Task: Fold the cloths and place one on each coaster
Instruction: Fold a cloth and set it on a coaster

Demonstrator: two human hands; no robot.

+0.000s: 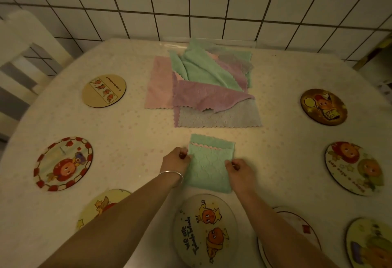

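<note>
step: folding first cloth. green cloth lies near centre on table, just beyond near coaster. left hand pinches left edge, right hand pinches right edge. next: fold again, set on coaster. pile of cloths waits far.

Round table carries a pale cloth covering with a faint pink spotted pattern. White chair stands at far left. White tiled wall with dark grout runs behind.
</note>
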